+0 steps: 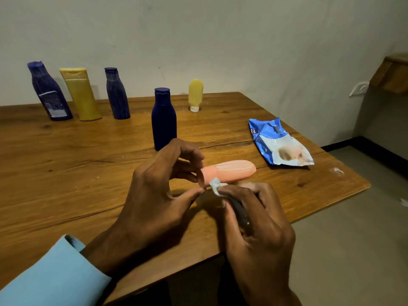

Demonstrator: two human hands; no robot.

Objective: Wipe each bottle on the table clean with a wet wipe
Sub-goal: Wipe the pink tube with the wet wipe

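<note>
So I'm at a wooden table [66, 173] pushed against a plain pale wall [220, 40], grey floor [353, 239] off to the right. My left hand [159, 195] pinches the near end of a peach-pink bottle [231, 171], held sideways just over the tabletop. My right hand [258, 221] is clenched round a bunched wet wipe [217, 186] touching it. The bottle's streaky. Wipes pack [278, 142] lies further right

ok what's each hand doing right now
Left hand: fingers pinch one end of the pink bottle, holding it above the table.
Right hand: closed around a crumpled wet wipe, pressed against the bottle.
</note>
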